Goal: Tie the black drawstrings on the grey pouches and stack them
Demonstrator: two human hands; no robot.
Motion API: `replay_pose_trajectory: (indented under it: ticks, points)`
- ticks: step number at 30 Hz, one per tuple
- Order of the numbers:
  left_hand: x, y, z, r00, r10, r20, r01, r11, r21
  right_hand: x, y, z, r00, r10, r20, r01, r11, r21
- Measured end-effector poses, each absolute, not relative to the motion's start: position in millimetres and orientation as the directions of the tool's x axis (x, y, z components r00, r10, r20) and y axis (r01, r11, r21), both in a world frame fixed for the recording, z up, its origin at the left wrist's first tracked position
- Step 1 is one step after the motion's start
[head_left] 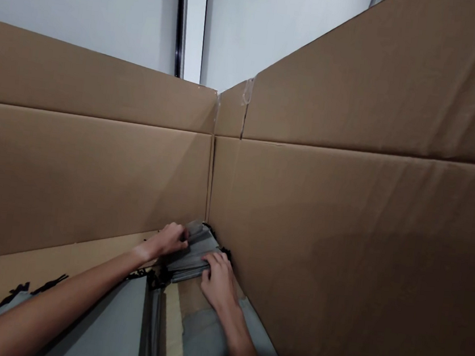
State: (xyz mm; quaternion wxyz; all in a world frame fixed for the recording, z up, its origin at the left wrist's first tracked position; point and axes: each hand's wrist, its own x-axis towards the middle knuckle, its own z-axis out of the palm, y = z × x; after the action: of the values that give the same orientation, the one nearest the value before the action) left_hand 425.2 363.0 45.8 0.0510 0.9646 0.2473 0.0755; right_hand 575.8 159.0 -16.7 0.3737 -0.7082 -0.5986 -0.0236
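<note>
Flanking stack (195, 251), hands (172, 238) (220, 280) near box corner (210, 180)

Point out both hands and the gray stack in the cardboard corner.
Left hand (172, 238): head view, back of the hand.
Right hand (219, 280): head view, back of the hand.
Gray stack (195, 251): head view, top surface.

Cool, diffuse light up top, and the smooth, pale grey-white wall (90, 1) is the brightest stretch! Across the tall brown corrugated-cardboard side on the right (347, 190), a broad, soft-edged shadow darkens towards the lower corner. A small glint on the clear tape strip (248, 92)! Down low, the grey folded stack (198, 248) sits in muted light, fine detail slightly soft.
</note>
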Motion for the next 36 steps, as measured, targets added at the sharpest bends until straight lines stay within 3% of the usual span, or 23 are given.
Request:
replay_pose_trajectory:
  ticks: [4,11,19,27,30,36]
  points:
    - [425,362,52,0.881,0.443,0.163,0.426,-0.895,0.13,576,159,-17,0.288,0.833,0.474,0.863,-0.011,-0.505]
    - [433,351,43,0.931,0.359,0.07,0.349,-0.928,0.128,576,160,-17,0.287,0.832,0.475,0.869,-0.018,-0.494]
    - [441,357,54,0.895,0.442,0.06,0.43,-0.89,0.15,577,160,-15,0.283,0.832,0.477,0.871,-0.015,-0.49]
    - [436,370,68,0.848,0.5,0.174,0.465,-0.861,0.208,578,159,-13,0.284,0.836,0.47,0.874,-0.025,-0.485]
    - [433,366,64,0.863,0.468,0.191,0.435,-0.88,0.19,578,159,-12,0.286,0.836,0.468,0.874,-0.027,-0.486]
    - [439,354,48,0.926,0.37,0.078,0.358,-0.924,0.136,577,160,-13,0.288,0.834,0.47,0.876,-0.031,-0.482]
